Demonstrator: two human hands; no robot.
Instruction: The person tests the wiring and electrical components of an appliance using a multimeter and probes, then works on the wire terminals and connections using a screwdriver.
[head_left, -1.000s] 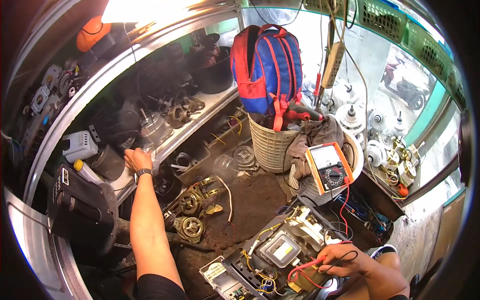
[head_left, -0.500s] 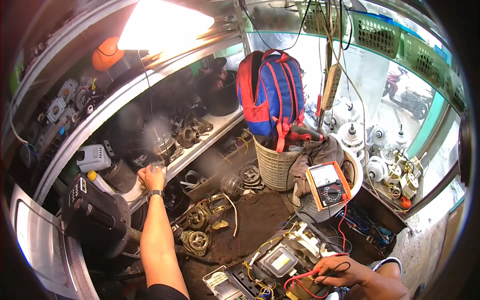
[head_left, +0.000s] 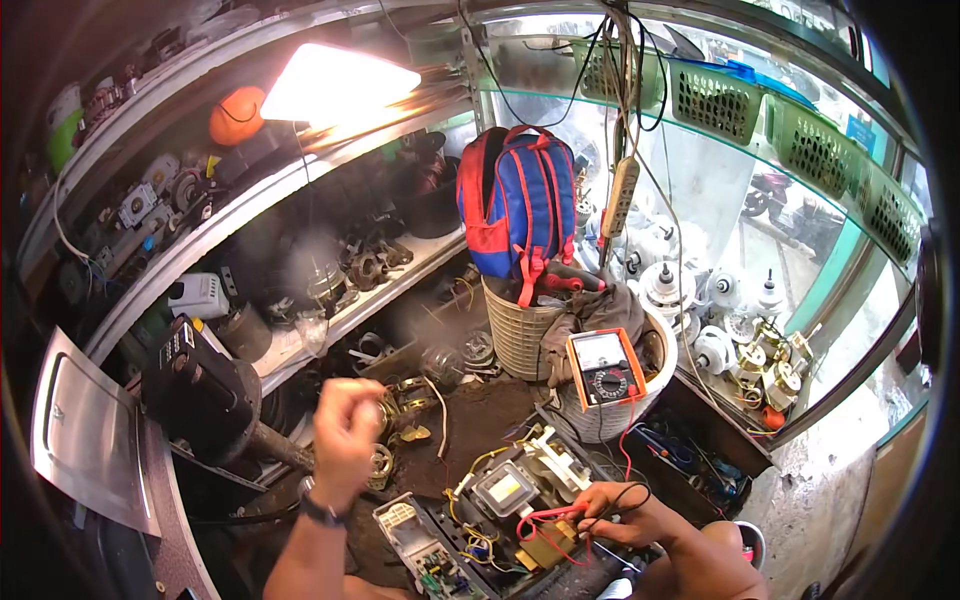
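My left hand (head_left: 346, 432), with a watch on its wrist, is raised between the shelf and the work area. Its fingers are curled together; whatever they may pinch is too small to make out. At the lower right, my right hand (head_left: 628, 515) grips the red test probe (head_left: 556, 513), with a black lead looped by its fingers. Below the probe lies an opened appliance chassis (head_left: 506, 490) with a square grey part, yellow wires and a green circuit board (head_left: 440, 572). The multimeter (head_left: 606, 370), in an orange case, rests on the cloth-filled white bucket (head_left: 655, 395).
A shelf (head_left: 290, 365) of metal parts and a clear plastic bag (head_left: 312, 332) runs along the left. A black cylindrical machine (head_left: 200, 385) stands below it. A blue and red backpack (head_left: 525, 205) sits on a woven basket (head_left: 522, 335). Cables (head_left: 625, 110) hang ahead; white motors (head_left: 665, 285) stand right.
My left hand has come back from the shelf towards me, fingers curled. My right hand still holds the red probe over the chassis. The view has shifted slightly.
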